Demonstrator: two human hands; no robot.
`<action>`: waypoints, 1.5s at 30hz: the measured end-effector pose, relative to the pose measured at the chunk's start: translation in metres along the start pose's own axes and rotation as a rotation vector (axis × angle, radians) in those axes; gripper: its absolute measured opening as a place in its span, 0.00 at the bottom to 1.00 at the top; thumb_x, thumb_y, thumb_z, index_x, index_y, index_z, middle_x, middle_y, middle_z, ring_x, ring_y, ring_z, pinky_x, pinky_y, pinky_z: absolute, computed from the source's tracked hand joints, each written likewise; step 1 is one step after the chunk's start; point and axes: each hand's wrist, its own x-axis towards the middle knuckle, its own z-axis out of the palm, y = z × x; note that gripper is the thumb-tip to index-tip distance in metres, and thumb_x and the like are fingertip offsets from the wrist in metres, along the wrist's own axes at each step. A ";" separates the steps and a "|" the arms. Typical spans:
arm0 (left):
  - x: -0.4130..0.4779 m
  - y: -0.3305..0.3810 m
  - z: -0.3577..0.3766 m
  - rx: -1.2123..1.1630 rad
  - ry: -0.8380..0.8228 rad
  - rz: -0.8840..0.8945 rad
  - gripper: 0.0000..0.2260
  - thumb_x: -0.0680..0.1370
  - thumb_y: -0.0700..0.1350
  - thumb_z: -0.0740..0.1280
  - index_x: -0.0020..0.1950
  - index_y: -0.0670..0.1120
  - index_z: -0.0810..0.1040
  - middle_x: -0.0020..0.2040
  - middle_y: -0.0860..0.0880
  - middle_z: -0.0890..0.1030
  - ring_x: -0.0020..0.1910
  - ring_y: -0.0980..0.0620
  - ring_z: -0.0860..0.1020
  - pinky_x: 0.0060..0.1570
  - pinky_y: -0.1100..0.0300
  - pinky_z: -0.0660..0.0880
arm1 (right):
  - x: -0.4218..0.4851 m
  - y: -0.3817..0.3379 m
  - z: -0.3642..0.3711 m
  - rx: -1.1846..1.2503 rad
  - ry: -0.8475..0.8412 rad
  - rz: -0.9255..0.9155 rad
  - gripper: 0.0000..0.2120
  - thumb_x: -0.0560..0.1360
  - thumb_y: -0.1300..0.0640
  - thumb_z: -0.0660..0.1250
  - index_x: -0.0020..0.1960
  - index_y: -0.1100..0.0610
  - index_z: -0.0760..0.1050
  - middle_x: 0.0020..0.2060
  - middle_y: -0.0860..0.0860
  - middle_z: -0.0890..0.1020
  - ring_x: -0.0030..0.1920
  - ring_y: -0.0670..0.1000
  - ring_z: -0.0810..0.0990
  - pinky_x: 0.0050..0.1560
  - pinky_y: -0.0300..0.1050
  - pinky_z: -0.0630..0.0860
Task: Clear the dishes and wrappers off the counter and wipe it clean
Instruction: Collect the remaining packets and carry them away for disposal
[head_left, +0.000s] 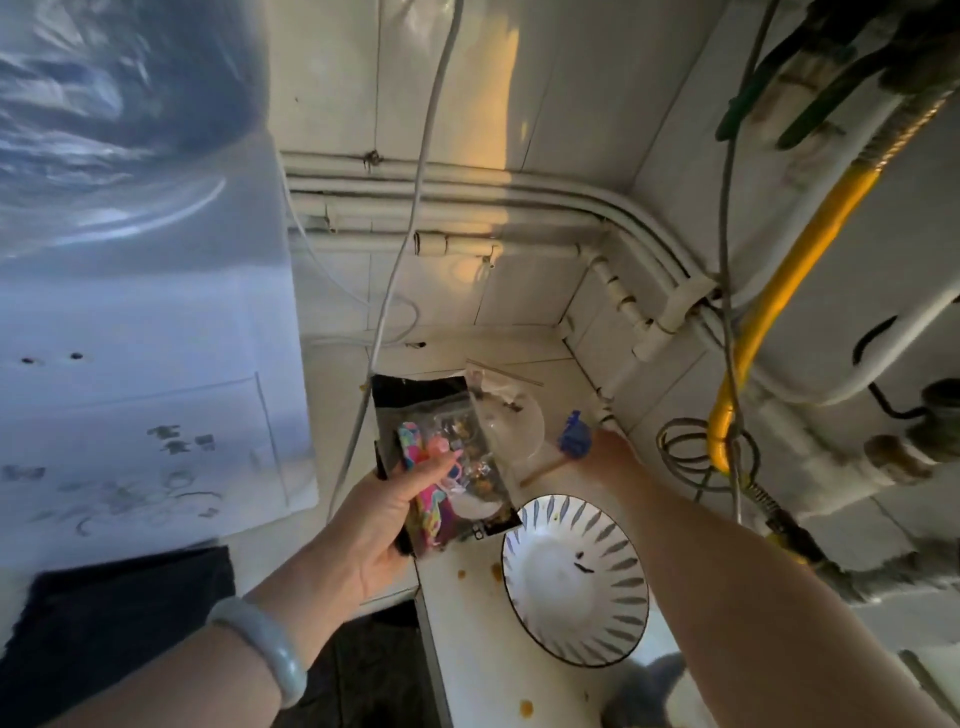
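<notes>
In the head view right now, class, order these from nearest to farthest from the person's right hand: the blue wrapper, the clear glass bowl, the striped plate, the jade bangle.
1. blue wrapper, right at the right hand
2. clear glass bowl, just left of the wrapper
3. striped plate, nearer the camera on the counter
4. jade bangle, on the left wrist

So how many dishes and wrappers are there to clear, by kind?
Plates: 1, the striped plate on the counter.
Wrappers: at least 3, a bundle of wrappers in the left hand, a blue wrapper at the right hand.
Total: at least 4.
</notes>
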 end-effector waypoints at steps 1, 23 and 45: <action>0.004 0.002 0.002 0.000 0.002 -0.004 0.23 0.68 0.46 0.75 0.62 0.45 0.78 0.53 0.40 0.84 0.49 0.40 0.83 0.36 0.55 0.77 | -0.008 -0.008 -0.005 -0.018 -0.024 -0.008 0.18 0.71 0.50 0.68 0.59 0.54 0.77 0.52 0.55 0.82 0.53 0.57 0.81 0.55 0.53 0.79; 0.034 0.016 -0.008 -0.029 0.094 -0.036 0.23 0.67 0.44 0.74 0.61 0.42 0.78 0.53 0.38 0.84 0.50 0.39 0.83 0.47 0.48 0.80 | 0.036 -0.013 0.014 -0.526 -0.243 -0.058 0.25 0.61 0.58 0.74 0.57 0.57 0.75 0.53 0.56 0.80 0.55 0.60 0.79 0.53 0.52 0.77; 0.038 0.006 -0.027 -0.028 0.145 -0.118 0.23 0.68 0.42 0.75 0.61 0.39 0.78 0.53 0.36 0.83 0.48 0.38 0.82 0.46 0.47 0.78 | 0.044 -0.104 -0.030 0.410 0.089 -0.222 0.14 0.71 0.59 0.72 0.55 0.63 0.79 0.64 0.60 0.76 0.66 0.60 0.73 0.66 0.54 0.70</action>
